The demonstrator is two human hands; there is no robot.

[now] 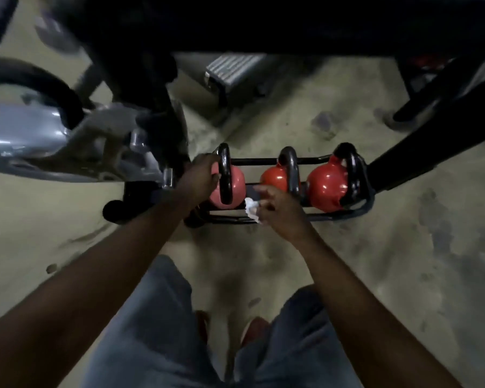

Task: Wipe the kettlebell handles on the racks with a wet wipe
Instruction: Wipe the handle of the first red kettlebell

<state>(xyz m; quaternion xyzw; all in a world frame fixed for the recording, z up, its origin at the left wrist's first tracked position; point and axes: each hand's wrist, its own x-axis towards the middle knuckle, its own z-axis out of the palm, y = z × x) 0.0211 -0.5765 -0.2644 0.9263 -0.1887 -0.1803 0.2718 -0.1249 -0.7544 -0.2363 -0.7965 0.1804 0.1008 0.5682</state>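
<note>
On the pale concrete floor (375,275), just ahead of the person's feet: low black tubular-steel rack (333,215). It carries three glossy red round kettlebells in one row; nothing else seen in it.

Left red kettlebell (234,180), middle red kettlebell (273,177), right red kettlebell (325,189). Each has its black loop handle standing upright.

Left hand (200,179) sits against the left bell's black loop handle (225,175). With the blur I cannot tell whether the fingers wrap it or only touch.

Right hand (275,203) pinches a white crumpled wet wipe (252,210), index finger loosely out. It hovers over the rack's front rail, between the left and middle bells. The wipe touches no handle.

Judgement: the step in hand is bringing the wipe to the left handle. To do it well:
- steady the bell with the left hand
- fold the wipe round the bar
- run it over the whole arch and down both legs
- turn to a fresh face before the middle and right handles
</note>
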